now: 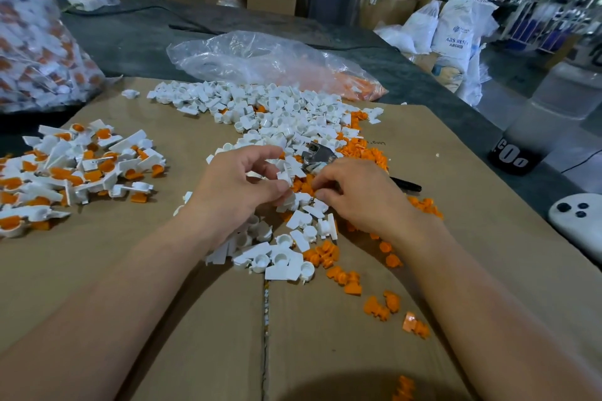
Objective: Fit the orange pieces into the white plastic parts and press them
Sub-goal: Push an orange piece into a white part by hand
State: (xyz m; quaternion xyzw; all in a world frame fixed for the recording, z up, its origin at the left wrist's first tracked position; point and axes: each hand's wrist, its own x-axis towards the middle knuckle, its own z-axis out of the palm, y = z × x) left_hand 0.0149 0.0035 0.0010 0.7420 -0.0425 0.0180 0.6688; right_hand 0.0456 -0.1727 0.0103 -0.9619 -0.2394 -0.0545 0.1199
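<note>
Left hand [241, 184] pinches a white plastic part [284, 176] between thumb and fingertips, just over the loose white heap, presumably to keep its socket free. Right hand [356, 197] curls its fingertips into the orange pieces [303, 187] right beside it (caught one? can't tell). Assembled parts [81, 169] lie well apart, left, on the cardboard [195, 319].

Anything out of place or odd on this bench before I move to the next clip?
Nothing looks damaged. A metal tool lies half buried among the loose white parts, and a black handle pokes out past the right hand. Stray orange pieces trail toward the near edge of the cardboard.
</note>
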